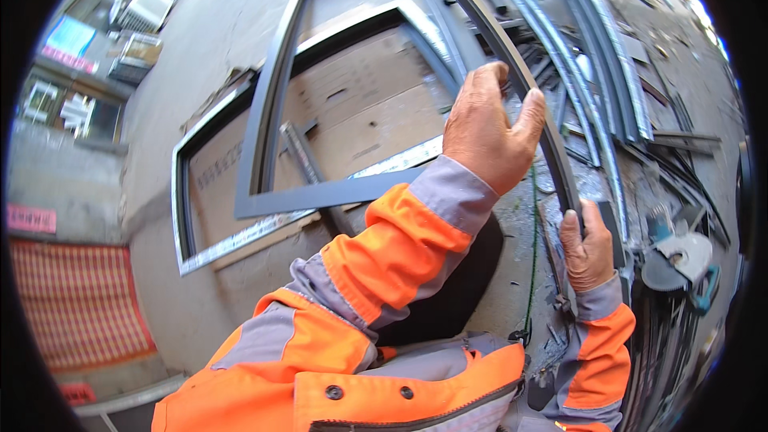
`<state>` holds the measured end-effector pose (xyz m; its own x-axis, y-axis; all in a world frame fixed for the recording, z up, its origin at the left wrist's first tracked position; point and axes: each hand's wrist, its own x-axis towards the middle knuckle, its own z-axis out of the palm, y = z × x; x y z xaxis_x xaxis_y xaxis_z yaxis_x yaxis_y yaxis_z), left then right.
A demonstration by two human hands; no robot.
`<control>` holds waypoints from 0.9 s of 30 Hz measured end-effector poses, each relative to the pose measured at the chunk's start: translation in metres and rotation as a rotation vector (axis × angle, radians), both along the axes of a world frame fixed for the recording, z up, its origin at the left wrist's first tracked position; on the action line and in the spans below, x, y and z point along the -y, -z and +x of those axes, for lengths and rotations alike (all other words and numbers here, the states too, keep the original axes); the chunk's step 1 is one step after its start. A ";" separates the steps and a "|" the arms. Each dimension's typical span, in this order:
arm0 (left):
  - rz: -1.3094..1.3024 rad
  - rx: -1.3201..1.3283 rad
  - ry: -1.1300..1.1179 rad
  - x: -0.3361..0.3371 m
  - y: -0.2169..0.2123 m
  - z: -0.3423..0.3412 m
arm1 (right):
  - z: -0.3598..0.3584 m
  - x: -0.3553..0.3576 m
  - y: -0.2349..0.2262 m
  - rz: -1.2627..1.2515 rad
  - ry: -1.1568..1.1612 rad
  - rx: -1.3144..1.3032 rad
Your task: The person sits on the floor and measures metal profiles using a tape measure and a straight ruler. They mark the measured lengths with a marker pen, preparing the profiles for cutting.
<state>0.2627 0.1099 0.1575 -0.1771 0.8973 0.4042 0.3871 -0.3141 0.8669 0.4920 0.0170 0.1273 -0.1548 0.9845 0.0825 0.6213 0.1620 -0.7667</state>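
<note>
A long dark grey metal profile [558, 158] runs from the top of the view down to my right hand, bent by the lens. My left hand [490, 130] is around it partway along, thumb on the right side and fingers on the left. At its near end my right hand [589, 248] pinches it between thumb and fingers. Left of the profile, a grey rectangular frame [268, 112] lies askew over a second frame with silvery, film-like edges [182, 200]. Part of both frames is hidden behind my left arm.
Cardboard [360, 104] shows through the frames. Long metal profiles [596, 40] lie to the right among scattered offcuts. A teal and silver power saw [678, 262] stands at the right. A red checked cloth [80, 304] and a windowed wall are at the left.
</note>
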 end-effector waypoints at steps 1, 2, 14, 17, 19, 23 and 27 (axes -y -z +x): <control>0.061 -0.042 -0.045 0.001 0.003 -0.009 | 0.002 -0.005 0.001 -0.012 -0.027 0.049; 0.213 -0.197 -0.069 -0.003 0.015 -0.023 | 0.001 -0.011 0.005 -0.021 -0.082 0.080; -0.252 -0.879 0.316 0.034 0.087 -0.168 | -0.026 -0.094 0.038 0.079 -0.694 0.511; -0.372 -0.881 0.310 0.039 0.094 -0.185 | -0.042 -0.113 0.036 0.062 -0.748 0.614; -0.422 -0.800 0.301 0.045 0.096 -0.192 | -0.050 -0.124 0.043 0.064 -0.774 0.599; -0.464 -0.841 0.279 0.048 0.098 -0.205 | -0.065 -0.134 0.050 0.139 -0.819 0.617; -0.452 -0.820 0.224 0.053 0.102 -0.213 | -0.085 -0.149 0.056 0.247 -0.784 0.627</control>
